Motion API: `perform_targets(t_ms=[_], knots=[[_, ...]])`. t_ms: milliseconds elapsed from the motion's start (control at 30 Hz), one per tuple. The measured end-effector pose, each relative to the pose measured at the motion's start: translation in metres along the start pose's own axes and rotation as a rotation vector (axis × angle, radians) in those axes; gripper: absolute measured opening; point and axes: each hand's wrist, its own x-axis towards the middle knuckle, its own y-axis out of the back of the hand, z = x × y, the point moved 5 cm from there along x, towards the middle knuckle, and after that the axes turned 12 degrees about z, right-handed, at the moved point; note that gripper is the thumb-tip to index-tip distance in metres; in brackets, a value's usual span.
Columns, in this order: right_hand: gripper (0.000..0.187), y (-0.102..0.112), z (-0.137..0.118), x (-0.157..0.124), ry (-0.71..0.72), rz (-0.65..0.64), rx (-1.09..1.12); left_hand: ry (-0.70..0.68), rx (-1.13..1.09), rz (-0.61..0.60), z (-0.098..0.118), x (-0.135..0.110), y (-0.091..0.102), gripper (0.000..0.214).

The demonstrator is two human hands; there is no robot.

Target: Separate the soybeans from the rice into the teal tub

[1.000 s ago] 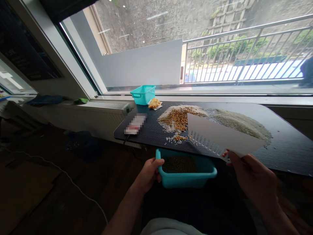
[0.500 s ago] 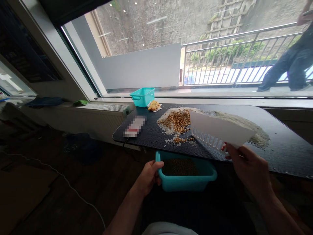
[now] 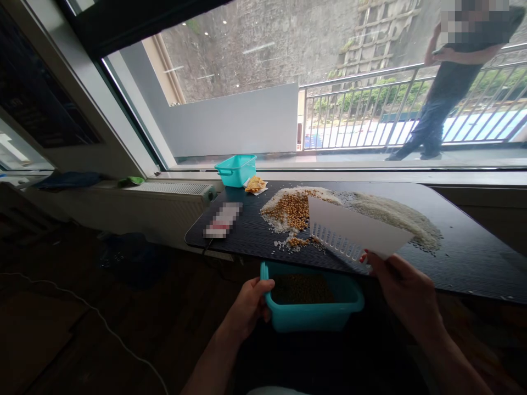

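Person outside (image 3: 447, 88): shifted left, beyond the window (image 3: 239, 126).
White slotted sheet (image 3: 354, 225): clamped in right hand (image 3: 405, 285), left end near golden beans (image 3: 291, 211).
Near teal bin (image 3: 317, 319): left rim clamped in left hand (image 3: 246, 304).
Pixelated item (image 3: 223, 220): at table (image 3: 473, 247) left, writing unreadable.

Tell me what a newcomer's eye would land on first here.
Probably the white slotted sheet in the right hand, in front of a heap of golden and white grains on the dark table. Next, the teal tub gripped by the left hand, below the table's near edge. Outside, a person is by the railing.
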Motion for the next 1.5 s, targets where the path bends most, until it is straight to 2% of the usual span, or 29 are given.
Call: perform_targets(t_ms=[267,433,700,1067,1500], knots=[[0.03,0.005,-0.008,0.0,-0.018,-0.023,0.003,0.011,0.0,0.002,-0.002,0.001,-0.002,0.041],[0.03,0.0,-0.012,0.006,-0.056,-0.035,0.019,0.013,0.004,-0.001,0.001,-0.002,-0.003,0.04],[0.027,0.0,-0.017,0.0,-0.078,-0.119,0.03,0.019,0.005,0.003,0.001,-0.001,-0.005,0.041],[0.033,0.008,-0.004,-0.002,-0.106,-0.112,-0.011,0.021,0.015,0.018,0.0,-0.001,-0.006,0.042],[0.033,0.012,-0.008,-0.004,-0.141,-0.113,-0.022,0.022,0.005,0.012,0.0,-0.001,-0.005,0.04]])
